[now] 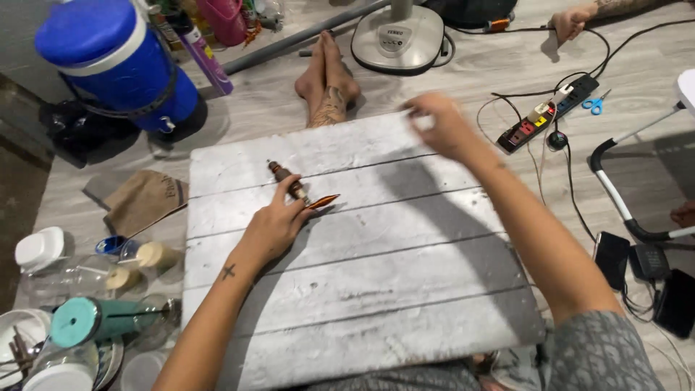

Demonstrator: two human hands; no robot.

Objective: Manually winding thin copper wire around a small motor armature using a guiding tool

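The left hand (pixel 271 230) rests its fingers on a brown pen (pixel 298 187) lying on the white board (pixel 362 289), not gripping it. The right hand (pixel 439 124) is blurry at the far edge; I cannot tell its grip. The pen could roll away, since only fingertips pin it.

Pen-like tool (pixel 300 188) on desk (pixel 376 289), at 10 o'clock from centre. Left hand (pixel 271 228) touching it from 7 o'clock. Right hand (pixel 441 127) over desk's 12 o'clock edge. Power strip (pixel 550 112) on floor, 2 o'clock.
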